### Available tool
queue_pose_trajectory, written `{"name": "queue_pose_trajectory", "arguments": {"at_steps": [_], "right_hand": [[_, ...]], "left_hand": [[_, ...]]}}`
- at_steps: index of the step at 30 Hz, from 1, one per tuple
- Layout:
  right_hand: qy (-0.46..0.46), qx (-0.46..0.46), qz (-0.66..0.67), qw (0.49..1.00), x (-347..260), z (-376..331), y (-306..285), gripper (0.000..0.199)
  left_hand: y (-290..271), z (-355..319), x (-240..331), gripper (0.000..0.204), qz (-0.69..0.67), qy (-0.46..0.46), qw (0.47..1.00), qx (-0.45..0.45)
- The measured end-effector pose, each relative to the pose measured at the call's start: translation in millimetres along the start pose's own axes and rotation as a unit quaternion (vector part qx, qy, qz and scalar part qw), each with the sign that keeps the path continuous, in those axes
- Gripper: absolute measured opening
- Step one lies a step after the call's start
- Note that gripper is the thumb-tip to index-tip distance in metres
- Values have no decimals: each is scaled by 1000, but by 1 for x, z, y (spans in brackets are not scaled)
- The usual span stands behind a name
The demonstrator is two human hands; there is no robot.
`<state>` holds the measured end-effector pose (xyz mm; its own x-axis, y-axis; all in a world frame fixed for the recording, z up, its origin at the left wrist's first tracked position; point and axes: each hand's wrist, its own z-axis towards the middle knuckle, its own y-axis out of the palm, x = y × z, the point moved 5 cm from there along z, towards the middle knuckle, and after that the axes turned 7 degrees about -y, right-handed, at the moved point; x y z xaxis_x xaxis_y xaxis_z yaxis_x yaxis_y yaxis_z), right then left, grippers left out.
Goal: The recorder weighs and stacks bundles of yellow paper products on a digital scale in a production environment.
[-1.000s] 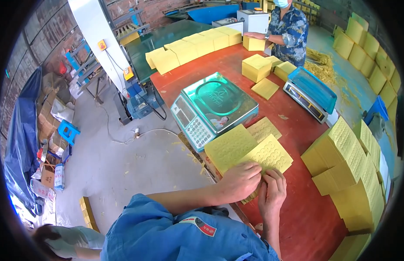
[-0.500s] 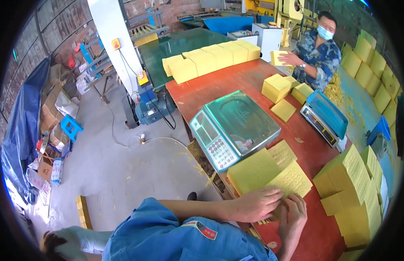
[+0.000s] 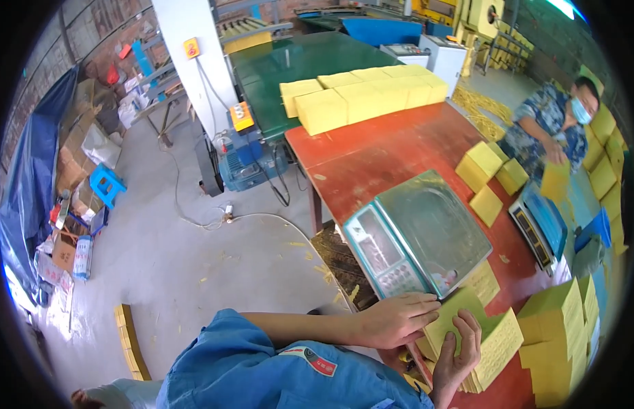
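A stack of yellow paper [image 3: 495, 347] with an embossed, dotted face stands tilted at the near edge of the red table [image 3: 381, 153]. My right hand [image 3: 460, 347] grips it, fingers curled over its green-tinged side and the thumb lower down. At the stack's left edge, my left hand [image 3: 399, 319] has its fingers together and bent against the paper; their tips are partly hidden. Just beyond my hands is a digital weighing scale [image 3: 445, 225] with a keypad and a glossy plate. More yellow paper [image 3: 483, 282] lies between that scale and the stack.
Yellow paper blocks [image 3: 371, 95] line the table's far edge; smaller stacks [image 3: 479, 165] sit farther right. A co-worker [image 3: 559, 126] holds yellow paper by a blue-topped scale [image 3: 538, 221]. Tall yellow stacks [image 3: 552, 320] stand at near right. A cable [image 3: 262, 215] crosses the floor.
The view has shifted, so the table's things sit farther right. My hands have tipped the paper stack more upright, and my right fingers now wrap over it. The co-worker's paper has come down toward the blue-topped scale.
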<state>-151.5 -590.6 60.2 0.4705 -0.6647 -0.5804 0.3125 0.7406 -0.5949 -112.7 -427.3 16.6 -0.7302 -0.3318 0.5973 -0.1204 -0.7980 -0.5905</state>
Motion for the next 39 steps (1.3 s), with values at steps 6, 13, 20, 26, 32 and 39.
{"name": "queue_pose_trajectory", "arguments": {"at_steps": [6, 13, 20, 26, 32, 39], "right_hand": [[-20, -32, 45, 998, -27, 29, 65, 30], [-56, -64, 94, 992, -53, 69, 109, 28], [-85, -55, 167, 981, -51, 88, 130, 28], [-112, -73, 215, 967, -56, 101, 156, 28], [-122, -103, 231, 960, -67, 122, 203, 29], [-124, -112, 232, 958, -95, 178, 301, 26]], "left_hand": [[-62, -36, -40, 44, 55, -52, 997, 27], [-132, -64, -66, 41, 120, -87, 981, 125], [-166, -77, -76, 36, 121, -182, 966, 139], [-174, -91, -87, 33, 130, -234, 947, 180], [-210, -104, -123, 34, 135, -261, 932, 212], [-331, -129, -233, 32, 232, -271, 896, 263]]}}
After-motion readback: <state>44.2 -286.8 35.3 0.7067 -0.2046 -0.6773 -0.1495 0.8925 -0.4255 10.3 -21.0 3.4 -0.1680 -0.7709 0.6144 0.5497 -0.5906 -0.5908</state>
